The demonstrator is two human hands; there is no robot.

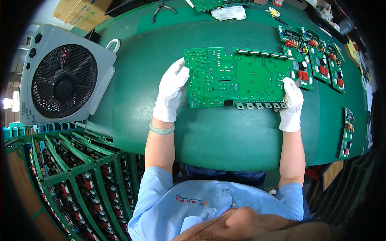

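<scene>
A large green circuit board (pixel 257 76) is held up over the green tabletop, solder side toward me. My left hand (pixel 173 88), in a white glove, grips its left edge. My right hand (pixel 292 98), gloved too, is closed at its right edge. A small grey metal piece (pixel 298 82) sticks out by the right fingers; I cannot make out its kind. Metal tabs (pixel 259 106) line the board's near edge, and a row of dark parts with pale metal (pixel 263 54) runs along the far edge. The fingers behind the board are hidden.
Populated boards (pixel 303 60) lie at the far right, and another narrow board (pixel 346 132) nearer. A grey fan (pixel 64 84) stands left. Pliers (pixel 161 11) and a folded white cloth (pixel 228 13) lie at the back. A green rack (pixel 76 172) of boards stands lower left.
</scene>
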